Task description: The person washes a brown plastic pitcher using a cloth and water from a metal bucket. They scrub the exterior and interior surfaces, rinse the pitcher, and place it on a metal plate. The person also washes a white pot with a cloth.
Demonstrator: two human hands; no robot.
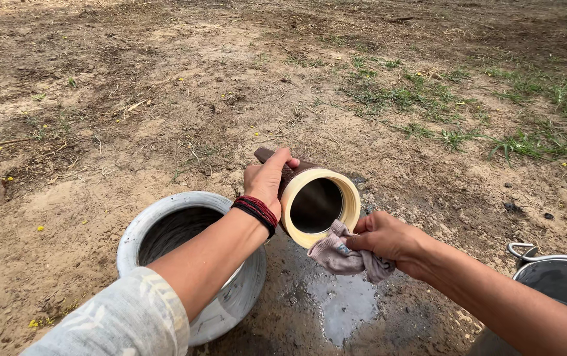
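Bare ground (165, 86) — dry, crumbly brown earth with sparse grass tufts (428, 99) toward its far right and small yellow specks scattered about — carries everything here. A dark wet patch with a shallow puddle (346, 303) lies at the near middle of the ground, directly below the hands.

A round, grey-white pot (158, 217) with a thick rolled rim and dull, scuffed surface stands at the near left, just beside the puddle; its mouth is open and dark inside. At the near right corner sits part of a shiny steel vessel (560, 277) with a wire handle loop, well apart from the pot.

The cylindrical container (313, 201) — brown outside, with a cream plastic rim and a dark hollow interior — is held tilted above the wet patch, its open mouth facing the viewer. The left hand (267, 181), a red-and-black thread band at the wrist, wraps firmly around its body. The right hand (385, 237) is closed on a crumpled, damp-looking greyish-pink cloth (349, 257), which is pressed against the lower rim.

Judged from this pose, the step in hand is wiping the mouth of the container; working round the rim would call for a steady left grip while the cloth follows the curved edge.
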